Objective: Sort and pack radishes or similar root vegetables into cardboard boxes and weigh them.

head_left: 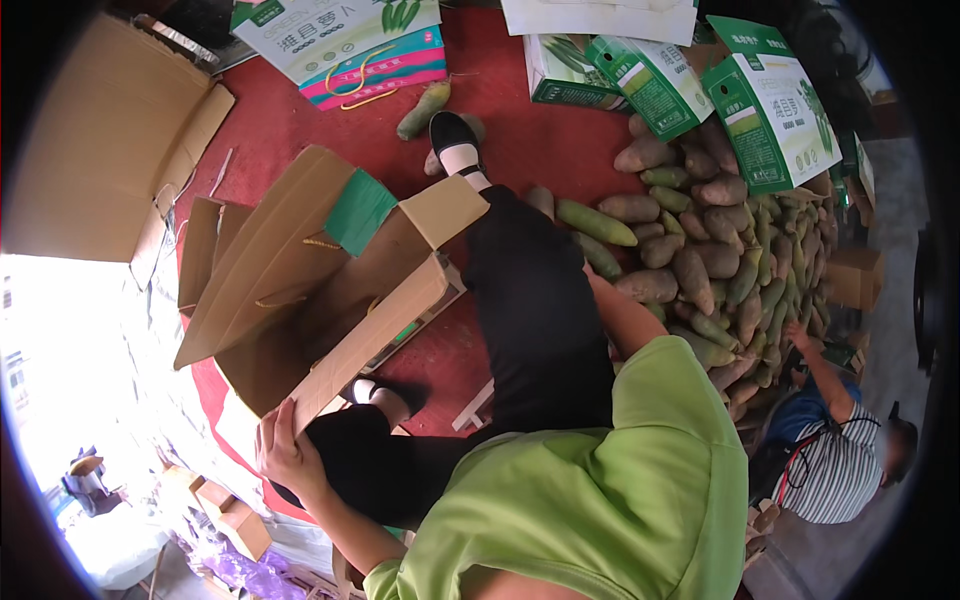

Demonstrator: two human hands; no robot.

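Note:
My left hand [287, 455] grips the near corner of an open cardboard box [345, 350], its fingers curled over the edge. The box stands tilted in front of me with its flaps spread, one bearing a green patch [360, 212]. A yellow cord handle [280, 300] hangs along its inner side. My right arm [625, 315] reaches forward past my right leg toward a big heap of green radishes [715, 260]. The right hand itself is hidden behind that leg, so what it touches cannot be seen.
A few loose radishes [425, 110] lie by my foot on the red floor covering [500, 80]. Green-and-white printed cartons [770, 120] stand around the heap. A large brown carton [100, 140] is at the far left. Another person [830, 450] in a striped shirt reaches into the heap from the right.

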